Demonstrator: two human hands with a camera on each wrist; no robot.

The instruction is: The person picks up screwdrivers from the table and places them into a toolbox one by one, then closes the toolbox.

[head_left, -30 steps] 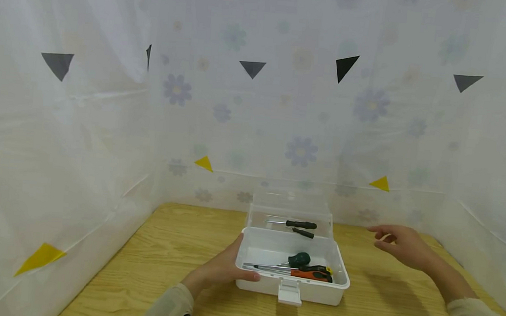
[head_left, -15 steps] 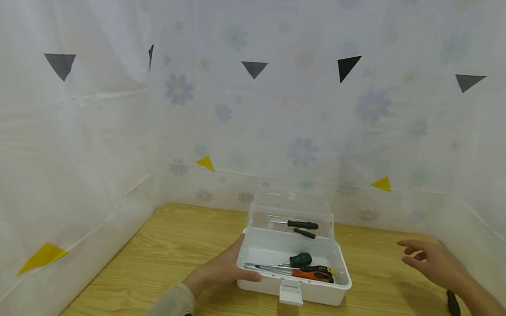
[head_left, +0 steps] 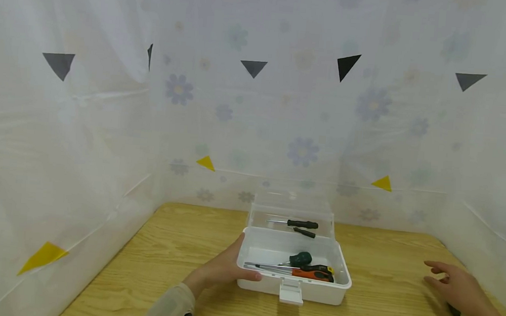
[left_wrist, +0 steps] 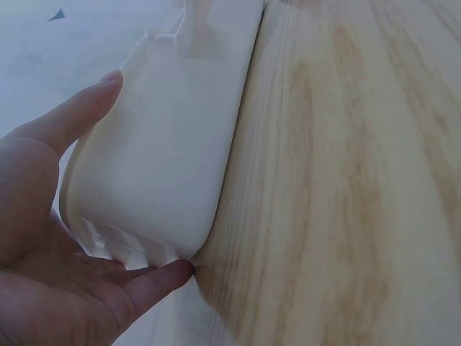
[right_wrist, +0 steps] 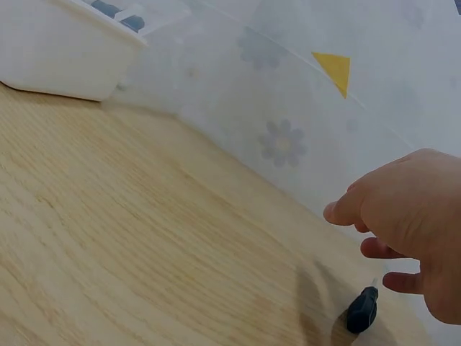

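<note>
One white plastic toolbox (head_left: 314,293) stands open near the middle of the wooden tabletop (head_left: 174,251), its clear lid (head_left: 292,211) tilted back toward the flowered curtain (head_left: 282,120). Inside the box three screwdrivers can be counted: one with a dark green handle (head_left: 300,258), one with an orange handle (head_left: 310,275), and one with a black-and-yellow handle (head_left: 319,269) just behind the orange one, all lying close together toward the front wall. Two more black-handled screwdrivers (head_left: 301,224) show through the lid, seemingly lying on the tabletop behind it. The left hand (head_left: 222,269) grips the box's left end, thumb along the front corner and fingers (left_wrist: 86,108) curled round the side wall, as the left wrist view shows. The right hand (head_left: 459,288) hovers low over the tabletop well to the right of the box, fingers loosely spread and holding nothing; just beside and under it lies one small black-handled tool (right_wrist: 362,310), not touched as far as the right wrist view tells. On the curtain there are five dark triangles (head_left: 253,67) and three yellow ones (head_left: 382,182).
</note>
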